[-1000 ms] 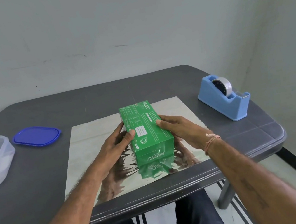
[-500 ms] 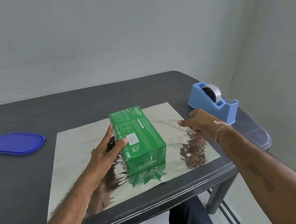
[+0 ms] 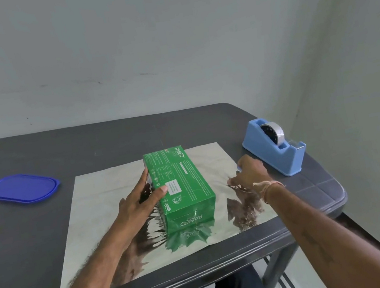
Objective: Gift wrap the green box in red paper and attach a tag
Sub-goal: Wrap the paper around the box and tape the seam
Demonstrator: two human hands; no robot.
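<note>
Flat left hand (image 3: 136,202) braces the green cardboard box (image 3: 185,182); right hand (image 3: 250,171), grip unclear, at 3 o'clock on the silvery foil sheet (image 3: 92,196), may crease it.

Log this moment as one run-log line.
green box: unwrapped, lying on silvery sheet | left hand: against its left side, thumb on top | right hand: at sheet's right edge, grip unclear | tape dispenser: untouched

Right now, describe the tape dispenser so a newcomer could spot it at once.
On the dark grey table, look right of the silvery sheet under the green box. The tape dispenser stands there, just beyond the right hand. It is a light blue wedge holding a silver roll, unlike the flat, darker blue lid at far left.
</note>
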